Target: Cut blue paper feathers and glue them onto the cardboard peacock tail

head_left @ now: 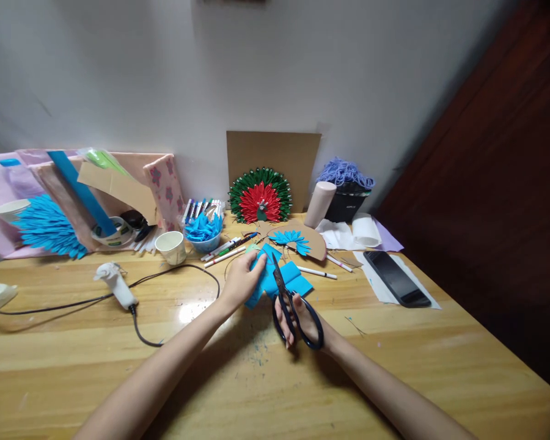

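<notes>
Blue paper [270,282] pinched in left fingers [258,266], spreading rightward beyond them; right fingers [298,302] grasp dark-handled scissors [280,285].

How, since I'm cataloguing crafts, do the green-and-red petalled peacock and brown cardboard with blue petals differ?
The green-and-red petalled peacock is upright; the brown cardboard with blue petals lies down. The peacock is densely covered; the cardboard partly bare. Both carry fanned pointed petals.

My bare left forearm [165,360] slants in from the near side of the desk [440,366] toward its far edge, left hand [242,278] pinching, thumb uppermost. My right forearm [385,385], closer to the right edge, angles inward, right hand [306,319] curled, thumb apart from the fingers.
</notes>
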### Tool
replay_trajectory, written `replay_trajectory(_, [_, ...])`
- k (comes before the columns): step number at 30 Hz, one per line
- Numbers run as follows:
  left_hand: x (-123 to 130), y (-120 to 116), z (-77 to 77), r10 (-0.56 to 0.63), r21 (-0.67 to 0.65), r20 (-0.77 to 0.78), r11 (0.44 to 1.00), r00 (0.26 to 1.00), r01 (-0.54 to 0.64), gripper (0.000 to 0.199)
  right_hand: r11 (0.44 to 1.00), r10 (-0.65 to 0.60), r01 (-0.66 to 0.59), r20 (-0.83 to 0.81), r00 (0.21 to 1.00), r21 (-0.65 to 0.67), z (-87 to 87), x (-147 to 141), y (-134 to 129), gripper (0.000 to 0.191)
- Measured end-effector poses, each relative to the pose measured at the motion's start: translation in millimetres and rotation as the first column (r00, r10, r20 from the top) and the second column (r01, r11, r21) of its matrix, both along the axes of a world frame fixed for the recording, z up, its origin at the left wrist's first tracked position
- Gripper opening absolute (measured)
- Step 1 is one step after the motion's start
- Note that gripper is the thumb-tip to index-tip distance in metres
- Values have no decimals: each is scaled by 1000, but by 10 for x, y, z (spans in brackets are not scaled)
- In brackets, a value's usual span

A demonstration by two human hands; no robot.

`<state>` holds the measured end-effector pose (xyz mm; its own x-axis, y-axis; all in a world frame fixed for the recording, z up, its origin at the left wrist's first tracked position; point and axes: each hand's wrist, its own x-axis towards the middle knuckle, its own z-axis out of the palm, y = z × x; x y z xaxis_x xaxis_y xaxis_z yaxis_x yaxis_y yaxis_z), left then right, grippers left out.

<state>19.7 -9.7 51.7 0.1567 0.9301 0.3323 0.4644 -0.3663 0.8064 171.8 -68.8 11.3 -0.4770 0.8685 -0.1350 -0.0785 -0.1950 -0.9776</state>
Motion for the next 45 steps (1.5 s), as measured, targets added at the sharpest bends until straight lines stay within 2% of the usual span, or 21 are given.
replay_trajectory(16, [-39,73,-61,-41,-40,34,998,999,42,35,997,-43,39,58,997,73,-72,11,10,67])
replay_trajectory(20, [-42,75,-50,-39,-54,40,998,998,41,34,998,-38,35,54,998,53,-63,-3,21,70])
replay_trajectory(25, [-45,62,-25,-107,-73,31,991,994,109,32,1000,-26,26,37,999,8,-1,-16,9,73])
replay_trajectory(28, [-47,60,-23,-105,-81,28,991,994,107,33,999,-40,39,63,997,24,6,-9,5,72])
replay_trajectory(38, [-58,84,-31,-99,-87,66,991,993,104,35,992,-74,61,121,990,111,-78,3,30,67])
replay_trajectory(45, [-65,85,-20,-140,-157,119,975,983,158,36,998,-18,15,55,998,62,-133,20,36,70])
